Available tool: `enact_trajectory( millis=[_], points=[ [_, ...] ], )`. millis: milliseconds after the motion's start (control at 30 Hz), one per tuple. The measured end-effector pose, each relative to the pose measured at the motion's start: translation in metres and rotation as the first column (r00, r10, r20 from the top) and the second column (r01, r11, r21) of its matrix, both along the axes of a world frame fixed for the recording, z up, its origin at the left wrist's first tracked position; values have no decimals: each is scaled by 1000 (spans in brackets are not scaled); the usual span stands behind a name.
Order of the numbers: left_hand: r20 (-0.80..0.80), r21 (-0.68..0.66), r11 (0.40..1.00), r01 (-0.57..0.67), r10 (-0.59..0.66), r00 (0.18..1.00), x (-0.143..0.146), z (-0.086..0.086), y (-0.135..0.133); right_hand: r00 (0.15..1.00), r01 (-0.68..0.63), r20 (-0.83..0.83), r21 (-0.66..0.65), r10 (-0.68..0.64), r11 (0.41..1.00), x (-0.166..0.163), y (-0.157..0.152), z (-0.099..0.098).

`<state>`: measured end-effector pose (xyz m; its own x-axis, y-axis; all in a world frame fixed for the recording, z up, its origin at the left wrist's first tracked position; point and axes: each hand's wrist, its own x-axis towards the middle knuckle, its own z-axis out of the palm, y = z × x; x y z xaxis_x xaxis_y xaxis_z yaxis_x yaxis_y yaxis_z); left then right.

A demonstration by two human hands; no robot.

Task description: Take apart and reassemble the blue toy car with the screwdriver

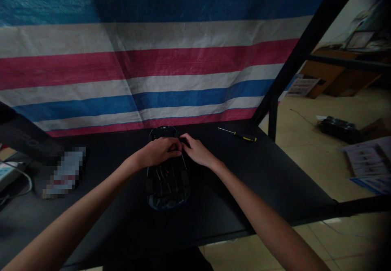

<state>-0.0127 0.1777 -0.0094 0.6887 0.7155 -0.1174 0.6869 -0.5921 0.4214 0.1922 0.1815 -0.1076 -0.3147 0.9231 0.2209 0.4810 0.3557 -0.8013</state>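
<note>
A dark toy car point(168, 185) lies upside down on the black table, its underside and wheels facing up and a small red spot near its middle. My left hand point(160, 150) rests across the car's far half with its fingers curled. From the right, my right hand point(195, 150) pinches at the car's edge by a far wheel, close to the left fingertips. The exact part between the fingers is dark and partly hidden. To the right, a screwdriver point(245, 137) with a black and yellow handle lies apart from both hands.
A striped tarp point(183, 63) hangs behind the black table point(244, 181). On the left are a blurred-out flat object point(65, 173), a dark box point(29, 134) and a white power strip point(10, 171) with a cable. A black frame post point(293, 65) rises at right; another dark car point(339, 128) sits on the floor.
</note>
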Motion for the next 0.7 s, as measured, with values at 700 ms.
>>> enact_trajectory(
  millis=[700],
  points=[
    [-220, 44, 991, 127, -114, 969, 19, 10, 15, 999, -53, -14, -29, 52, 998, 0, -4, 7]
  ],
)
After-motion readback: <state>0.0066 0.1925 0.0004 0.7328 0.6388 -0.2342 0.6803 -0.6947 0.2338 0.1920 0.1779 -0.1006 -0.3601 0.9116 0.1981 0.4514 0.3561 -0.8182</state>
